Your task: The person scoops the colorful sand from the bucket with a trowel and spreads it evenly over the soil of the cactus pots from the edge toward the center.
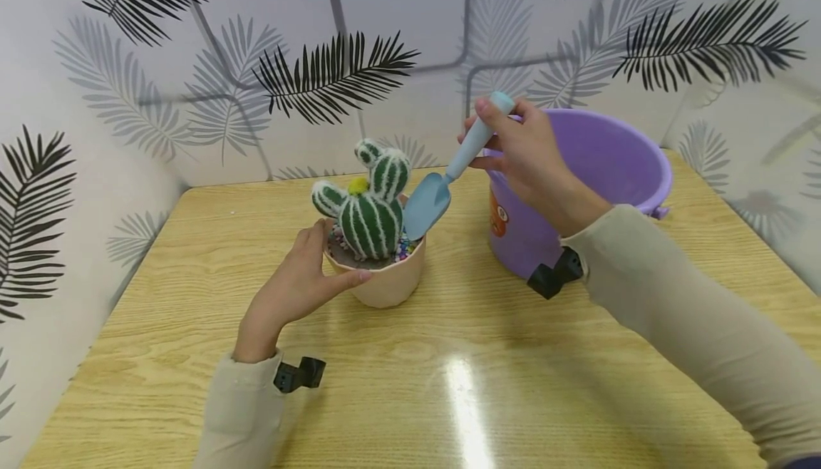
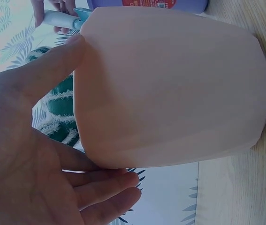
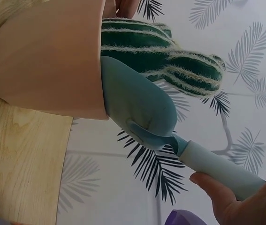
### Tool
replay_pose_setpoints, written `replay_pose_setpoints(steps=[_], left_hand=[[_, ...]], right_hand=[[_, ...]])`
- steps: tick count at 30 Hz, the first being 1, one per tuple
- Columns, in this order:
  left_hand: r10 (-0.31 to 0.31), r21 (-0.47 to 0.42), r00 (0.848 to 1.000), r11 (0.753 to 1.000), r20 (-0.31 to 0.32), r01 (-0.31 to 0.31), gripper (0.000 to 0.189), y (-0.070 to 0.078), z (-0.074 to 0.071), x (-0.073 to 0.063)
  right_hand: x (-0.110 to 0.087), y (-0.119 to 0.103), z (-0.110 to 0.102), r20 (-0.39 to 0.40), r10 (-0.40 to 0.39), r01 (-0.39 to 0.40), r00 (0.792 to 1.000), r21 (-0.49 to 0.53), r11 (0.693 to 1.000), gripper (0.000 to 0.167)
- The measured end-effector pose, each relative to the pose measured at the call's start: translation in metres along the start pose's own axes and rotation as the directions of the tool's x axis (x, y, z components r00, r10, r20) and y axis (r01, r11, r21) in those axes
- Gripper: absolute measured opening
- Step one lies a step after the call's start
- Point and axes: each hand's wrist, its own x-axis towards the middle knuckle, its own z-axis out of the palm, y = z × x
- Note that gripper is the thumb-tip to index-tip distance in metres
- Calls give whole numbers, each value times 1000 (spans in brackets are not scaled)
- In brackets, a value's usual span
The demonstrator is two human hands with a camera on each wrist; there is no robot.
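Observation:
A green cactus (image 1: 370,225) with white fuzzy ribs and a yellow tuft stands in a pale peach pot (image 1: 385,285), among small coloured stones. My left hand (image 1: 298,280) holds the pot's rim, thumb on the near side and fingers round the left side; the left wrist view shows the pot wall (image 2: 175,89) close up. My right hand (image 1: 529,159) grips the pale blue handle of a small trowel (image 1: 428,205). Its blade slants down inside the pot's right rim, beside the cactus. In the right wrist view the trowel blade (image 3: 140,103) has its tip hidden behind the rim.
A purple bucket (image 1: 526,244) with an orange label stands right of the pot, behind and below my right forearm. Everything rests on a wood-grain table (image 1: 385,398). Behind it rises a wall covering (image 1: 436,20) printed with leaves.

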Motion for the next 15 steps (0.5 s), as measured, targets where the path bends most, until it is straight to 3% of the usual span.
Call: replay_pose_setpoints(steps=[15], left_hand=[[-47,55,998,997,-46,50,83,9,-2,-11]], right_hand=[[-2,-8,-8,-21,-21,22,1000,20,1000,26]])
